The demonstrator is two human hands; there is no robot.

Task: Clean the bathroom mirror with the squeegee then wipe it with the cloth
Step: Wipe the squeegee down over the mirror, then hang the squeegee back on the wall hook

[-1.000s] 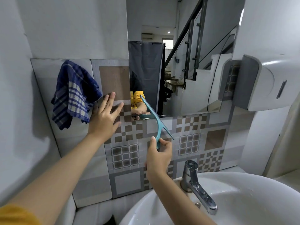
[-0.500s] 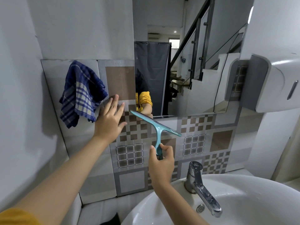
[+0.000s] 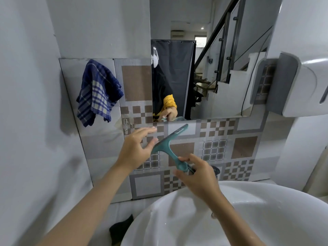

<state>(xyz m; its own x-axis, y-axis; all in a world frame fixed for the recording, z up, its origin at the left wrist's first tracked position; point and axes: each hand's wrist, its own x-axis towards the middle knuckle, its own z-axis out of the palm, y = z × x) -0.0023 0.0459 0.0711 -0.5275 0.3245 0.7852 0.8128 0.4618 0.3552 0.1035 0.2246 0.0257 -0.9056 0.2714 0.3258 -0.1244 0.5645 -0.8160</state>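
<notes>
My right hand (image 3: 198,173) grips the teal squeegee (image 3: 168,144) by its handle, blade tilted, held off the tiled wall just below the mirror (image 3: 221,77). Left hand (image 3: 136,146) fingers straight, tips touching the blade's lower end. Blue checked cloth (image 3: 97,91) hangs on the wall, left of the mirror.
</notes>
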